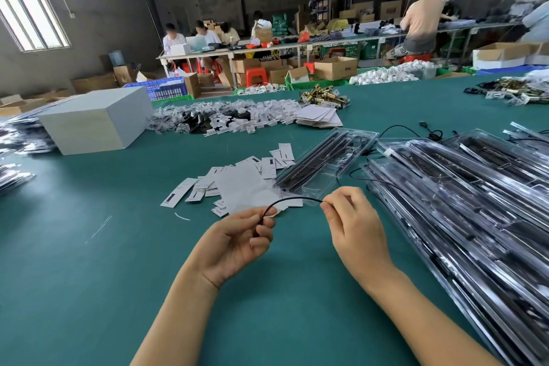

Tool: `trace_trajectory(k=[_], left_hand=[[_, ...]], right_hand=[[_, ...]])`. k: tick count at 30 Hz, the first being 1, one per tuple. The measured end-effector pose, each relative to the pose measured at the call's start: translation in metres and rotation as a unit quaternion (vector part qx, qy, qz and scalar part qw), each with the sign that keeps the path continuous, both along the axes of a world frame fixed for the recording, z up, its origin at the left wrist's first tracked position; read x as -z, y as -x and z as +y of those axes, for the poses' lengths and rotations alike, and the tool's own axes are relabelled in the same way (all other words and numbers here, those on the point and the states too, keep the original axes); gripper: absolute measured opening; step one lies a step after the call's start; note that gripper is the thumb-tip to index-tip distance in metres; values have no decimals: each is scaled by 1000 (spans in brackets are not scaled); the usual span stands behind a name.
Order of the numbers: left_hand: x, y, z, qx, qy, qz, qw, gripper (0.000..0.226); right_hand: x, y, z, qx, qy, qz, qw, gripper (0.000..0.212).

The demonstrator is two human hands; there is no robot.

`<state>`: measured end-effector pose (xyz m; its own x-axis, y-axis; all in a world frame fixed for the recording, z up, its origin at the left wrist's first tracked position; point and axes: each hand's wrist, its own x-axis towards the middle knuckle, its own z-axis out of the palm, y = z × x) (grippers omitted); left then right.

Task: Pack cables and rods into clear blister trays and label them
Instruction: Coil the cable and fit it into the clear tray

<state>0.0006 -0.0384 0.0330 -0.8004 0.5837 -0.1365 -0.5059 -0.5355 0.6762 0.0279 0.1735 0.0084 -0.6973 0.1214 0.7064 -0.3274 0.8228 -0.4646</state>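
A thin black cable with a matt, rubbery-looking skin runs between the fingertips. Just beyond them lie matt white paper labels on a smooth green table — and to their right, clear glossy plastic blister trays, glaring.

Bare green table lies open left; stacked blister trays block right; labels ahead.

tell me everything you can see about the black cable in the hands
The black cable is thin and flexible, arching above the green table. The left hand pinches its end, which has a small plug; the right hand pinches it further along. Beyond that it trails toward the open clear tray.
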Motion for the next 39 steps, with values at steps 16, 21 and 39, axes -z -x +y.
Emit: trace_trajectory(k=[16, 21, 39], left_hand=[[10, -12, 44, -193, 144, 127, 962, 20], [12, -18, 53, -236, 238, 187, 923, 11], [8, -1, 30, -338, 289, 253, 859, 24]], right_hand=[[4, -3, -12, -112, 30, -34, 993, 14], [3, -2, -10, -133, 24, -50, 990, 15], [-7, 0, 13, -1, -171, -266, 949, 26]])
